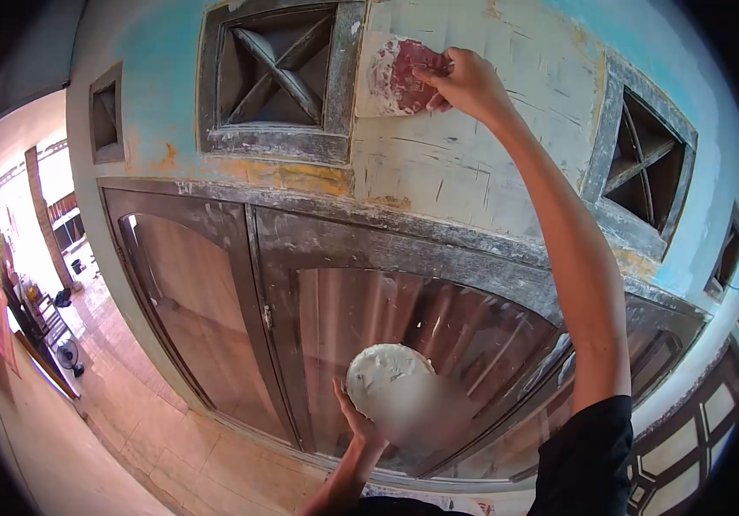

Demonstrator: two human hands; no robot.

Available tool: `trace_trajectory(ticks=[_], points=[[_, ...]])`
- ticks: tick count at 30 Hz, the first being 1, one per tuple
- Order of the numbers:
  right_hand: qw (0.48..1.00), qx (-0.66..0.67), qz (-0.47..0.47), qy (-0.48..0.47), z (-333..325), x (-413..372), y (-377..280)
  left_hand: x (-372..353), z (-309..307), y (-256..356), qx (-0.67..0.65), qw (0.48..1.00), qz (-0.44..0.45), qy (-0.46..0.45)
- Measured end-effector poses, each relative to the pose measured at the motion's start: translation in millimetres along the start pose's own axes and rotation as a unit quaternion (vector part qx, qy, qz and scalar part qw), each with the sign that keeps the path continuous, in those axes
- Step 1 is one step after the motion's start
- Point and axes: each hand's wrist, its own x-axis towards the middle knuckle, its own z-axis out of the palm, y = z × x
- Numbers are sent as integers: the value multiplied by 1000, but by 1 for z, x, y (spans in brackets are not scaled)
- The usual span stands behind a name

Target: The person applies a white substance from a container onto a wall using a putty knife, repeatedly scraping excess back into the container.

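High against the wall point(464, 172), my right hand point(466, 82) grips a dark red putty scraper point(412, 76) smeared with white putty. The scraper's face lies against the pale, scratched wall patch, just right of a square vent with crossed bars point(277, 73). Lower down, my left hand point(359, 413) supports a round container of white putty point(384, 371) from its left side and underneath. A blurred patch covers the container's lower right, so its edge there is hidden.
Below the wall patch are brown framed windows point(189, 301) with glass and curtains behind. Another crossed-bar vent point(645, 163) is at the right. A tiled floor point(215, 456) runs left toward a bright opening, with a fan point(68, 354) standing there.
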Motion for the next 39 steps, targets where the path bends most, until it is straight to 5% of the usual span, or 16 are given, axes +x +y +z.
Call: trace_trajectory(ticks=[8, 14, 18, 22, 28, 30, 35, 39], points=[[992, -119, -27, 25, -6, -1, 6, 0, 1, -1, 10, 1000, -13, -9], [999, -23, 25, 18, -38, -16, 12, -1, -5, 1, 23, 1000, 6, 1], [999, 21, -44, -2, -8, -3, 3, 3, -5, -4, -12, 1000, -7, 3], [991, -132, -10, 17, -8, 4, 16, 3, -2, -7, -4, 1000, -12, -13], [998, -37, 36, 20, -42, -16, 17, 13, -36, -13, 148, 984, 101, -2], [996, -75, -39, 15, -28, -10, 8, 8, -16, -10, 8, 1000, -3, 8], [968, -241, -43, 52, -15, 9, 26, 3, 0, -12, 0, 1000, -5, 3], [995, -93, -1, 27, -54, -26, 33, 0, -5, -8, 7, 1000, 3, 26]])
